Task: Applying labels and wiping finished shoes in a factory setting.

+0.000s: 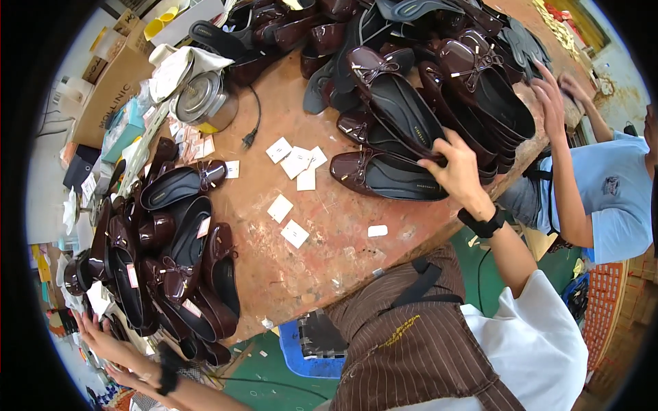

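Note:
My right hand (458,168) pinches the heel end of a glossy dark maroon ballet flat (401,103) with a bow and a dark grey insole. That shoe lies tilted on the near side of a heap of similar flats. Just below it is another maroon flat (387,177), its toe pointing left. At the lower left, my left hand (99,339) has its fingers stretched out and nothing visible in them. It is beside a second pile of maroon flats (179,274), some with small white tags in them. Both my wrists wear black bands.
Several white cards (296,162) lie mid-table. A metal canister (202,103) stands at the back left near a plug and cord (252,130). At the right, a co-worker in a light blue shirt (596,178) reaches toward grey insoles (524,44). A blue bin (295,353) sits below the table edge.

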Tool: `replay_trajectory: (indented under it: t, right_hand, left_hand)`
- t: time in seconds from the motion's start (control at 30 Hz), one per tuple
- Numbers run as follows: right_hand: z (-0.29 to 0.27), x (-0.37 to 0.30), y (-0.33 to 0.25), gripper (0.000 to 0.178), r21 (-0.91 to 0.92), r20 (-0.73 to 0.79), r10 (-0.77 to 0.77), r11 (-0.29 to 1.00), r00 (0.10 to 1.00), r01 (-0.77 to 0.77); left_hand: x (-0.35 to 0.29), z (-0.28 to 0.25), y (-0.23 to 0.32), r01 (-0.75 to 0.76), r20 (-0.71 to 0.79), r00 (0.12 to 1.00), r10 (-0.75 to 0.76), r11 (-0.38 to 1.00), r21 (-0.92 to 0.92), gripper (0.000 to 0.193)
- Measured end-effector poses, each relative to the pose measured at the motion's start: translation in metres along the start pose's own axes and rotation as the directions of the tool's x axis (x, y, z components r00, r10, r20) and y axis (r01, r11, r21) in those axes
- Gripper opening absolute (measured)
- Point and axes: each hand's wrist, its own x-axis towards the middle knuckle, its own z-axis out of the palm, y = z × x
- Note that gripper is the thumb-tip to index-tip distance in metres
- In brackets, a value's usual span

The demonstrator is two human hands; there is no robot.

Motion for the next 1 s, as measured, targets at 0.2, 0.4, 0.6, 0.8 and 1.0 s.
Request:
replay_trajectory:
  t: [0.2,0.4,0.6,0.8,1.0]
  right_hand:
    - [-0.017,0.014,0.019,0.025,0.425,0.099,0.293,0.852,0.951,-0.306]
    - [-0.025,0.010,0.019,0.030,0.247,0.096,0.042,0.967,0.994,-0.065]
    - [-0.007,-0.005,0.023,0.029,0.224,0.115,0.020,0.973,0.993,-0.046]
    - [-0.035,-0.005,0.007,0.028,0.238,0.139,-0.053,0.971,0.989,0.019]
    - [-0.129,0.022,0.044,0.037,-0.261,-0.476,-0.112,0.965,0.872,-0.018]
  left_hand:
    - [-0.278,0.133,0.190,0.827,0.948,0.118,0.296,0.499,-0.258,0.048]
    - [-0.417,0.227,0.298,0.917,0.984,-0.169,0.051,0.373,0.138,0.059]
    - [-0.418,0.208,0.269,0.967,0.992,-0.122,-0.035,0.219,0.126,0.031]
    - [-0.343,0.136,0.200,0.987,0.994,-0.088,0.072,-0.128,0.096,0.084]
    - [-0.318,0.090,0.192,0.978,0.979,0.178,-0.103,-0.092,-0.188,0.093]
